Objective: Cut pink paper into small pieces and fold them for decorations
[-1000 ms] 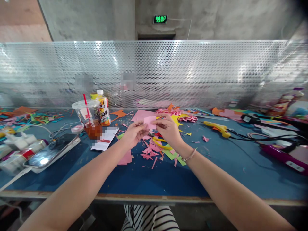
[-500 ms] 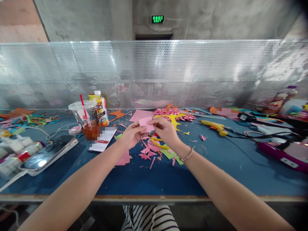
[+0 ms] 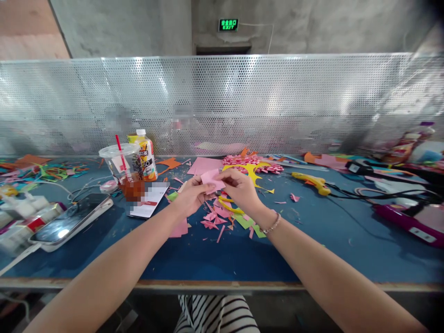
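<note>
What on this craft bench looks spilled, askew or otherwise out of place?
Nothing is spilled. Pink paper scraps litter the blue table below both hands, which hold a pink paper piece. The iced drink cup stands upright.

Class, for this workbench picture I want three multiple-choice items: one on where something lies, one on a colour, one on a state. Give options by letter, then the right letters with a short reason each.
1. Where is the plastic cup with the red straw?
A. To the left of the hands, beside the juice bottle
B. At the right end of the table
C. On the floor

2. What colour is the small paper piece held between the hands?
A. Green
B. Pink
C. Black

3. How is that paper piece held?
A. It lies flat on the table, untouched
B. The left hand alone holds it
C. Both the left hand and the right hand pinch it above the table

Answers: 1 A, the cup stands left of the hands, next to the bottle. 2 B, the piece is pink. 3 C, fingers of both hands grip it over the scraps.
</note>
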Demonstrator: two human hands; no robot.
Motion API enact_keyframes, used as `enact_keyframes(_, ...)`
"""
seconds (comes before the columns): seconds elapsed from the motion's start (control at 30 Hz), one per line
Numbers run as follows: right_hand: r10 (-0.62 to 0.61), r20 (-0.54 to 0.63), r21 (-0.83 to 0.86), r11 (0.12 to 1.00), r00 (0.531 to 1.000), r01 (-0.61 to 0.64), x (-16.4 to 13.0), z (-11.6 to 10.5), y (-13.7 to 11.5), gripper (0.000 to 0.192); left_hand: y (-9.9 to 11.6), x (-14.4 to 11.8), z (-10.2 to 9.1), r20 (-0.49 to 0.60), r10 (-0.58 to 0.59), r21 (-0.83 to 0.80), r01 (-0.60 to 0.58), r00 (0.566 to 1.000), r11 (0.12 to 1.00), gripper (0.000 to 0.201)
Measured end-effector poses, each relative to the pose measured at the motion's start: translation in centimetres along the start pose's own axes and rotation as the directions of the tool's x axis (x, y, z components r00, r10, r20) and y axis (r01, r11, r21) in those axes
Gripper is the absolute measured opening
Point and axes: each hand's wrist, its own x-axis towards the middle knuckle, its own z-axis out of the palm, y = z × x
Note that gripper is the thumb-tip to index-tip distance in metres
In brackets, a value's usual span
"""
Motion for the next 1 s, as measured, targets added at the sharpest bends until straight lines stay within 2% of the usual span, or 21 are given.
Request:
enact_keyframes(0.23, -0.044, 0.020, -0.048, 0.998, 0.999, 0.045, 0.13, -0.10, 0.17, 0.009, 0.19, -0.10, -0.17, -0.028, -0.016, -0.066, 0.015, 0.999, 0.998, 0.013)
enact_keyframes(0.57, -0.061, 0.089, 0.024, 0.998, 0.994, 0.059, 0.17, -0.09, -0.09, 0.008, 0.51, -0.14, -0.16, -0.044, -0.075, -0.089, 0.071, 0.996, 0.994, 0.010)
enact_keyframes(0.9, -0.005, 0.042, -0.005, 1.000, 0.999, 0.005, -0.01, -0.03, 0.18, 0.009, 0.70, -0.27, 0.32, -0.079, -0.057, -0.049, 0.053, 0.995, 0.997, 0.008)
enact_keyframes(1.0, -0.003, 0.037, -0.014, 1.000, 0.999, 0.004, 0.05, -0.11, 0.42, 0.010, 0.66, -0.22, 0.12, -0.061, -0.071, -0.043, 0.069, 0.996, 0.997, 0.008)
